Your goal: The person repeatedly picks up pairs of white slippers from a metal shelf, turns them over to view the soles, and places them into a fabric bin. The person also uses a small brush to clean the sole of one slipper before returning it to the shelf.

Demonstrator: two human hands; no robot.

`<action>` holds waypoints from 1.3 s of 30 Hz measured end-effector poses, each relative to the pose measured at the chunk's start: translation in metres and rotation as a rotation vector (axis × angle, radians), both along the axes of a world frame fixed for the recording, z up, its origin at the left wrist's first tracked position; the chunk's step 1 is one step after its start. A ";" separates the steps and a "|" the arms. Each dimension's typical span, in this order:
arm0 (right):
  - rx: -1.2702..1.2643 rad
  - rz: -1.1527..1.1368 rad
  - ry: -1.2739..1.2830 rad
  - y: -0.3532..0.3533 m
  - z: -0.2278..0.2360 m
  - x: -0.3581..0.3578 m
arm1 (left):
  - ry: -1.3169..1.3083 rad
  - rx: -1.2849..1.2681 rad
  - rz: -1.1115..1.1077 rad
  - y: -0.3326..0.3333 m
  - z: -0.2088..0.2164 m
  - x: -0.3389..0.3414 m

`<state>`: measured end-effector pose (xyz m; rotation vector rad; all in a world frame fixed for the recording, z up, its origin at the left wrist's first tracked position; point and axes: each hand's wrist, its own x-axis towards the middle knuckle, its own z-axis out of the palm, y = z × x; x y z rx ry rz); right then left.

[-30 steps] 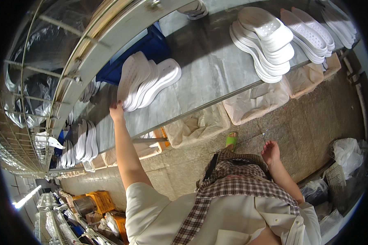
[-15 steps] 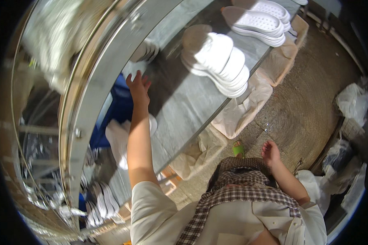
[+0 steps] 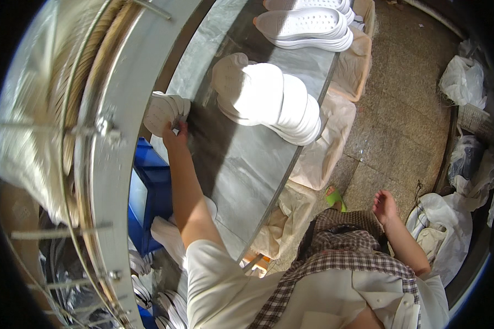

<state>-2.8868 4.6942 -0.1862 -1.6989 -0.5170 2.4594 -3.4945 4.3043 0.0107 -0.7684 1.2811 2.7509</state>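
With my left arm stretched out over the grey table [image 3: 236, 175], my left hand [image 3: 175, 137] pinches the near edge of a small fanned pile of white insoles [image 3: 162, 114] by the metal frame. A taller leaning stack of white shoe soles [image 3: 269, 98] lies to the right of it, partly in bright light. My right hand [image 3: 386, 207] hangs over the floor at my right side, fingers loosely bent and nothing in it. Other white soles [image 3: 170, 238] lie next to my left forearm, which hides part of them.
Thick white soles with holes [image 3: 304, 27] sit at the table's far end. Lined bins [image 3: 326, 142] stand along its right edge. A blue crate [image 3: 151, 192] and a metal frame [image 3: 112, 181] are on the left. Plastic bags [image 3: 461, 82] lie along the right side.
My left hand has reached the insole pile by the frame and closed on its edge; before, it was short of it with fingers spread. The view has shifted. My right hand still hangs free.
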 end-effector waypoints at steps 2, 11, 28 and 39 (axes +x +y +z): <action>0.031 0.156 0.011 -0.009 0.017 -0.023 | 0.080 -0.218 -0.271 0.002 0.020 0.068; -0.012 0.911 0.604 -0.077 0.120 -0.092 | -0.200 -0.040 -0.300 0.056 0.086 0.501; -0.588 0.621 1.066 -0.109 0.185 0.087 | 0.313 -0.682 -0.787 0.070 0.112 0.665; -0.576 0.658 0.564 -0.151 0.189 0.149 | -0.264 -0.162 -1.161 0.034 0.061 0.619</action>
